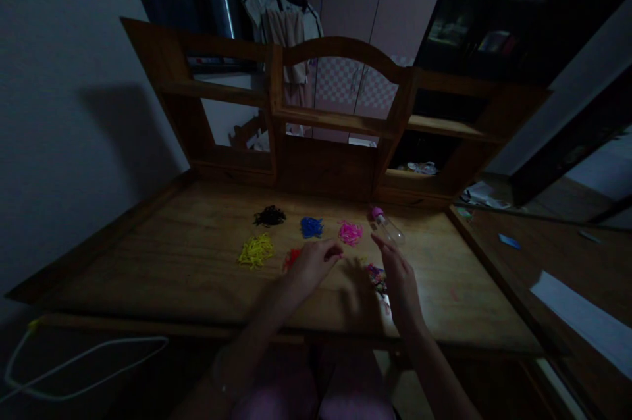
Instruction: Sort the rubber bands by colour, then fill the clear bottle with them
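My left hand [316,265] is closed in a pinch above the wooden desk. A speck of reddish colour shows at its fingertips, too small to name. Under that hand, a red pile [291,258] of small thin pieces is partly hidden. My right hand [401,278] is held open with its fingers stretched forward, beside a mixed-colour pile [376,276] that it partly covers. Similar small pieces lie in a pink pile [350,232], a blue pile [311,227], a black pile [269,216] and a yellow pile [255,251].
A clear bottle with a pink top [391,229] lies beyond my right hand. Wooden shelving [328,163] rises along the desk's [197,262] back edge. To the right, a brown surface holds a white sheet [582,315] and a blue card [509,241]. A white cable [99,347] hangs front left.
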A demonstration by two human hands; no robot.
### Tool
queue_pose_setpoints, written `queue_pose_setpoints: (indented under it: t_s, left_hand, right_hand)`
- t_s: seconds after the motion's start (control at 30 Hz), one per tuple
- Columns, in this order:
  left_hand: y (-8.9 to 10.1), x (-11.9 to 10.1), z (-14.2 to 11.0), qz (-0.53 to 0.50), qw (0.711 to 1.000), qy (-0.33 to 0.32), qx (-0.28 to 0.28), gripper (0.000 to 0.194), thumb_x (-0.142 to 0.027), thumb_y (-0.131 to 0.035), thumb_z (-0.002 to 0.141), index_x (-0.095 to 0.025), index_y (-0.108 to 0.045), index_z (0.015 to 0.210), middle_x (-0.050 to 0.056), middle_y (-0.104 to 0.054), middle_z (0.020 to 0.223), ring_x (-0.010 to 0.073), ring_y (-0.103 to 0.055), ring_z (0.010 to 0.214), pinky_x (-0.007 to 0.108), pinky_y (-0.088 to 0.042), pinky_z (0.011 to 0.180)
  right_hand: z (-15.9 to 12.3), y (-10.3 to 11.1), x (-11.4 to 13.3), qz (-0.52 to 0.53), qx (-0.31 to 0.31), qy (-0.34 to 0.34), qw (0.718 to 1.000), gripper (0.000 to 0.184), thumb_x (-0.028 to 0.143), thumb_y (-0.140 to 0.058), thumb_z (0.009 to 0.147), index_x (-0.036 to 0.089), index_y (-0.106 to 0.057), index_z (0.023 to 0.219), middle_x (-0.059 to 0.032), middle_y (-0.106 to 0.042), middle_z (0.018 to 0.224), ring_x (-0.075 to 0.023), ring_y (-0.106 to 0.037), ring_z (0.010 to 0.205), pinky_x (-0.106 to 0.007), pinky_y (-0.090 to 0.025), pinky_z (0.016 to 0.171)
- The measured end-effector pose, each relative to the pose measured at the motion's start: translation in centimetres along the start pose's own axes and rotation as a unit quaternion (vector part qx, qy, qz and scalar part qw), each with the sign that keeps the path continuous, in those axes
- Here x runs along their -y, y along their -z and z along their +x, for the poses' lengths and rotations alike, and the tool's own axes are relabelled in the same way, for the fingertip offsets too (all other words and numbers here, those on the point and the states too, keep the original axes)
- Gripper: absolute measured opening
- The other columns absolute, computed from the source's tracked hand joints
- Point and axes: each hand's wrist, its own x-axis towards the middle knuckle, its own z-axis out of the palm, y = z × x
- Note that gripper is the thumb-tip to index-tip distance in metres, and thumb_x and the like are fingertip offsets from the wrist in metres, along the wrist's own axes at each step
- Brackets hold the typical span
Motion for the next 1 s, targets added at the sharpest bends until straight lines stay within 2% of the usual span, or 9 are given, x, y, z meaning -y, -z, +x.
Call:
queue_pose_setpoints:
  t_s: [0.07, 0.13, 0.23, 0.37, 0.53, 0.67, 0.83, 0.9, 1.0]
  left_hand:
    - [-1.2, -0.4, 3.0, 0.077, 0.996, -0.042, 0.027, 0.015, -0.012, -0.058, 0.082, -0.016, -0.070, 0.089, 0.007, -0.072, 0.088, 0.0186, -0.066, 0.082, 0.028, -0.049, 0.078]
    - [-2.0, -0.5, 5.2, 0.130, 0.990, -0.048, 0.037, 0.018, -0.010, -0.056, 0.082, -0.015, -0.070, 0.092, 0.007, -0.072, 0.091, 0.0187, -0.065, 0.086, 0.027, -0.048, 0.081]
    - [-2.6, -0.1, 6.9, 0.157, 0.986, -0.043, 0.026, 0.026, -0.010, -0.054, 0.084, -0.016, -0.067, 0.105, 0.009, -0.070, 0.101, 0.0202, -0.064, 0.095, 0.029, -0.047, 0.087]
    - [-3.0, 0.7, 6.5, 0.141, 0.987, -0.083, 0.011, 0.027, -0.012, -0.053, 0.085, -0.018, -0.065, 0.108, 0.009, -0.067, 0.109, 0.0208, -0.061, 0.101, 0.032, -0.044, 0.094]
    - [-5.0, 1.8, 5.0, 0.105, 0.975, -0.161, 0.112, 0.030, -0.011, -0.050, 0.084, -0.017, -0.061, 0.112, 0.010, -0.060, 0.112, 0.0220, -0.055, 0.104, 0.036, -0.044, 0.093]
    - [-5.9, 1.5, 4.6, 0.135, 0.967, -0.154, 0.150, 0.016, -0.013, -0.050, 0.085, -0.017, -0.061, 0.096, 0.010, -0.057, 0.102, 0.0226, -0.053, 0.098, 0.035, -0.044, 0.087]
    - [-4.5, 0.5, 3.4, 0.149, 0.965, -0.167, 0.137, 0.015, -0.011, -0.044, 0.087, -0.017, -0.056, 0.093, 0.010, -0.056, 0.102, 0.0215, -0.052, 0.096, 0.033, -0.042, 0.085]
    - [-3.0, 1.2, 2.3, 0.171, 0.967, -0.158, 0.101, 0.017, -0.010, -0.042, 0.087, -0.017, -0.056, 0.092, 0.010, -0.057, 0.100, 0.0223, -0.051, 0.095, 0.034, -0.042, 0.085]
    - [0.8, 3.9, -0.2, 0.249, 0.964, -0.090, 0.019, 0.016, -0.013, -0.041, 0.086, -0.018, -0.056, 0.084, 0.010, -0.057, 0.092, 0.0249, -0.052, 0.089, 0.038, -0.042, 0.083]
  right_hand:
    - [-0.7, 2.1, 0.2, -0.026, -0.025, 0.003, 0.999, 0.034, 0.039, -0.050, 0.090, 0.026, -0.066, 0.118, -0.0043, -0.060, 0.131, -0.0253, -0.048, 0.126, -0.045, -0.031, 0.109]
    - [-1.5, 4.0, -0.1, -0.046, -0.044, 0.004, 0.998, 0.032, 0.039, -0.053, 0.089, 0.024, -0.068, 0.113, -0.0059, -0.063, 0.126, -0.0258, -0.050, 0.125, -0.045, -0.032, 0.109]
    - [-3.0, 6.6, -1.2, -0.078, -0.069, 0.015, 0.994, 0.030, 0.039, -0.055, 0.088, 0.022, -0.071, 0.106, -0.0080, -0.064, 0.125, -0.0266, -0.049, 0.127, -0.046, -0.031, 0.110]
    - [-4.3, 9.2, -2.7, -0.114, -0.128, 0.024, 0.985, 0.027, 0.040, -0.057, 0.086, 0.022, -0.071, 0.102, -0.0086, -0.062, 0.126, -0.0280, -0.049, 0.127, -0.048, -0.032, 0.110]
    - [-3.9, 9.7, -3.8, -0.028, -0.169, -0.058, 0.983, 0.030, 0.045, -0.060, 0.083, 0.020, -0.071, 0.096, -0.0096, -0.070, 0.103, -0.0280, -0.066, 0.100, -0.042, -0.054, 0.087]
    - [-3.1, 9.6, -4.9, 0.021, -0.163, -0.084, 0.983, 0.032, 0.046, -0.063, 0.080, 0.018, -0.071, 0.093, -0.0072, -0.071, 0.087, -0.0257, -0.070, 0.086, -0.037, -0.057, 0.075]
    - [-3.2, 10.2, -5.7, 0.005, -0.179, -0.084, 0.980, 0.034, 0.048, -0.064, 0.079, 0.018, -0.071, 0.092, -0.0070, -0.072, 0.088, -0.0244, -0.071, 0.082, -0.032, -0.056, 0.071]
    - [-3.4, 10.5, -5.8, 0.006, -0.189, -0.083, 0.978, 0.036, 0.050, -0.065, 0.078, 0.017, -0.071, 0.091, -0.0081, -0.073, 0.089, -0.0250, -0.071, 0.082, -0.033, -0.057, 0.071]
    - [-3.4, 10.5, -5.8, 0.002, -0.195, -0.082, 0.977, 0.038, 0.052, -0.065, 0.077, 0.016, -0.071, 0.090, -0.0097, -0.073, 0.091, -0.0256, -0.071, 0.082, -0.034, -0.057, 0.071]
